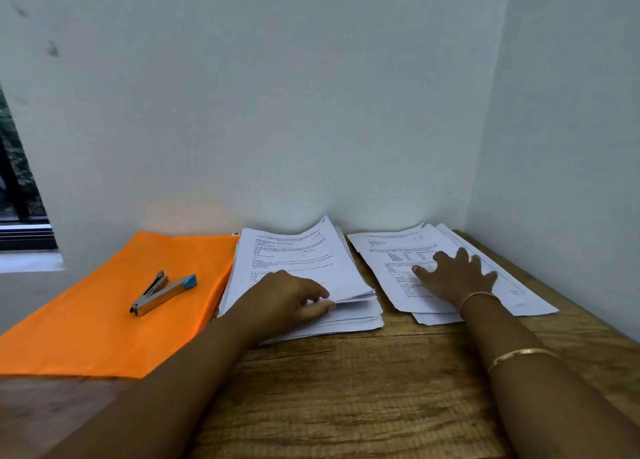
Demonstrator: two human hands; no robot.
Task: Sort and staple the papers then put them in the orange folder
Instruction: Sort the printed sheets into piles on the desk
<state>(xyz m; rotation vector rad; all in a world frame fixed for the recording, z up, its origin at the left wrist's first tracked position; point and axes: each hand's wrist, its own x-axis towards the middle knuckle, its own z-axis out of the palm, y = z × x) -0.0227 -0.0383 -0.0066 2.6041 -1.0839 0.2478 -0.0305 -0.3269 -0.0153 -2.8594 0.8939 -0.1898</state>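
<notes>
A thick stack of printed white papers [294, 261] lies in the middle of the wooden table. My left hand [289, 297] pinches the near right corner of its top sheets and lifts them slightly. To the right lies a smaller, fanned pile of papers [391, 251]. My right hand [453, 273] rests flat on that pile with its fingers spread. The orange folder [104, 323] lies flat at the left. A silver stapler with a blue end [162, 292] sits on top of the folder.
The wooden table [363, 389] stands in a corner, with white walls behind and to the right. A window [17, 195] shows at the far left. Bangles [519, 354] circle my right wrist and forearm.
</notes>
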